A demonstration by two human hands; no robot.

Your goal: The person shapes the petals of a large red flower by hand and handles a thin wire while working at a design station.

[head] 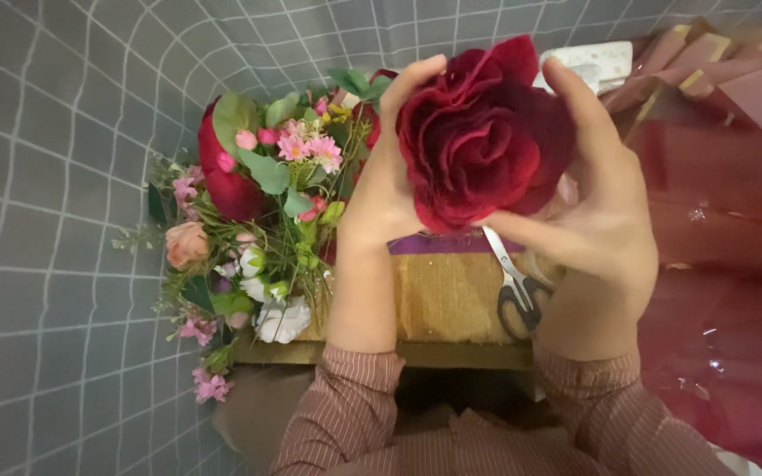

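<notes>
We hold one large dark red fabric rose (pixel 482 137) between both hands, raised above the far edge of the table (pixel 447 304). The left hand (pixel 385 189) cups the rose from its left side, thumb tip resting on the upper petals; its grip is closed on the rose. The right hand (pixel 597 207) wraps the rose from the right and below, fingers lying across the lower petals; its grip is likewise clenched on the rose.

Count of items: one rose in hand, one pair of scissors (pixel 515 291), one bouquet (pixel 253 220), two striped sleeves (pixel 346 405).

The scissors lie on the gold cloth covering the table, blades pointing toward the rose, black handles near the right wrist. A purple strip (pixel 451 244) runs along the far edge of the cloth, partly hidden by the rose.

The bouquet lies at the left edge of the table, with pink, peach and white flowers, green leaves, and a second dark red bloom (pixel 222 181) on its far left side. It is just beside the left wrist.

Sheets of red wrapping paper (pixel 725 264) fill the area past the right edge. A grey checked backdrop (pixel 55 176) covers the left side.
</notes>
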